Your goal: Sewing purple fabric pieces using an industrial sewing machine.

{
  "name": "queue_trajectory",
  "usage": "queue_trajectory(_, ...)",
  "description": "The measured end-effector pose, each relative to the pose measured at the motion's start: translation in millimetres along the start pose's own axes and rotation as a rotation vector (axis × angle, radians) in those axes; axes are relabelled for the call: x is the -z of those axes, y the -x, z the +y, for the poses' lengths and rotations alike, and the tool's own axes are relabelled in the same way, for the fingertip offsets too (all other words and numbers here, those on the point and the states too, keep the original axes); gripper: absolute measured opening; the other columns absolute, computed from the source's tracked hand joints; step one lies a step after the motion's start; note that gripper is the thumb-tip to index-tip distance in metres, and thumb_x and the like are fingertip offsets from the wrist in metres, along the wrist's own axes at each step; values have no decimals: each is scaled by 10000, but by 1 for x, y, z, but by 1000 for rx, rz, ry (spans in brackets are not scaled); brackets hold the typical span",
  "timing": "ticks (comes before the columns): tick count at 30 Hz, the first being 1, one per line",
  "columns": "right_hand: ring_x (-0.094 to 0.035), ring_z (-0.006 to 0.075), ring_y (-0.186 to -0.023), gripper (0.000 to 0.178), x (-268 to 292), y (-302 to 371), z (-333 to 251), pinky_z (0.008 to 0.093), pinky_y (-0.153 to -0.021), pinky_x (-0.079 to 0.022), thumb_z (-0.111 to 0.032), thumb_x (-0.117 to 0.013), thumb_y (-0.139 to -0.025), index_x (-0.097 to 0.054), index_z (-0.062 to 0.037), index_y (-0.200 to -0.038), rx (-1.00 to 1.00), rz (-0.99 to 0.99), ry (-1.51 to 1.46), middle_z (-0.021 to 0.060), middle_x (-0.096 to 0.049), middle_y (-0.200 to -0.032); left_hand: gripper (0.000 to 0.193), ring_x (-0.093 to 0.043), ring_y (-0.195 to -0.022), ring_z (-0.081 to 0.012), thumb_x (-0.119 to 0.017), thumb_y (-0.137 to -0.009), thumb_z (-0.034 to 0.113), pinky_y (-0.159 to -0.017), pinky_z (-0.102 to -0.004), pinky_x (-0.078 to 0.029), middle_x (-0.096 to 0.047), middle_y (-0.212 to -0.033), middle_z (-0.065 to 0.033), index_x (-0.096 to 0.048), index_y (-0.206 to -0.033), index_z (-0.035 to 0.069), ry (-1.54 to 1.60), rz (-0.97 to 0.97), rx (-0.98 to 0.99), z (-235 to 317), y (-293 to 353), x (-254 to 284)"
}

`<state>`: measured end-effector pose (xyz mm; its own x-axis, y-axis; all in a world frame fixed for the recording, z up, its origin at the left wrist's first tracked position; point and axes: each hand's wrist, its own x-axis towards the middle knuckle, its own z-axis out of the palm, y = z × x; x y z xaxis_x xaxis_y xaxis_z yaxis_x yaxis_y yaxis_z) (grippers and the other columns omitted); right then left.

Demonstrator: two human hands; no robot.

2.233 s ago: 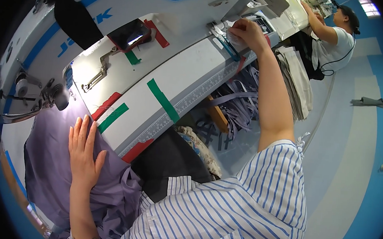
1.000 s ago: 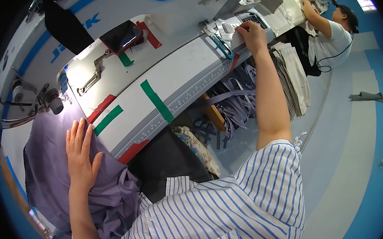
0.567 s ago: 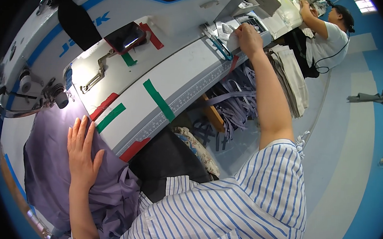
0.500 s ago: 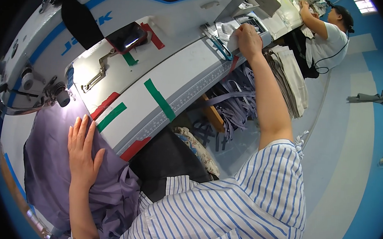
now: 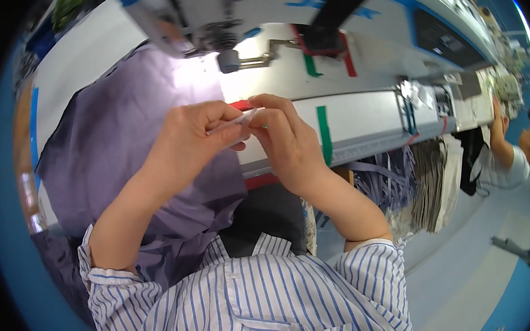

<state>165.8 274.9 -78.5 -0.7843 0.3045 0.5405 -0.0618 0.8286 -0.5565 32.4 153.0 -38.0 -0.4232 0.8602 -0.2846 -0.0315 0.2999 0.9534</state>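
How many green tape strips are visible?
2 clearly: a short strip on the sewing machine bed, a long strip right of the right hand. A green sliver behind it, mostly hidden, may be another.

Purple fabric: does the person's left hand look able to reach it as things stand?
Probably yes: the purple fabric spreads beside the left hand, nothing visible blocking the way, though that hand pinches a small white piece it may need to release.
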Motion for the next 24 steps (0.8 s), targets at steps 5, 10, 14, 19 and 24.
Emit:
queue_trajectory(5,-627,229,-723,273,-23,-33,20,300,-564,-511,-27,-696,-747,-564,-71,-982,77,-207,-113,54,-613,-1029,191,-590,-611,-101,-626,-875,135,-569,-242,-478,-612,-704,-46,-608,-829,-49,-187,163,21,-12,-20,48)
queue_trajectory(10,-592,226,-911,251,-37,-48,33,326,-705,-517,-81,-708,-732,-626,-112,-967,232,-455,118,4,-609,-1011,276,-515,-492,-122,-619,-789,203,-483,-280,-404,-529,-532,-68,-547,-648,-23,-487,4,-36,-17,-52,79)
queue_trajectory(14,-584,301,-833,222,-49,-52,42,392,-660,-491,-106,-633,-737,-622,-116,-959,296,-365,122,50,-619,-849,277,-494,-452,-130,-610,-744,184,-468,-285,-377,-519,-502,-70,-517,-580,-18,-374,-51,4,-5,-52,83)
queue_trajectory(19,-612,264,-791,168,-57,-55,52,371,-649,-492,-98,-586,-751,-610,-98,-918,344,-394,33,62,-608,-833,234,-507,-441,-154,-548,-763,136,-466,-305,-385,-501,-489,-92,-515,-601,-31,-298,-26,-101,-12,-54,84)
queue_trajectory(24,-617,243,-947,283,-49,-57,44,317,-787,-498,24,-690,-722,-662,-21,-1000,319,-474,49,101,-643,-1040,224,-510,-439,-176,-538,-768,150,-469,-337,-392,-507,-490,-106,-524,-650,-40,-350,54,-146,-19,-59,87)
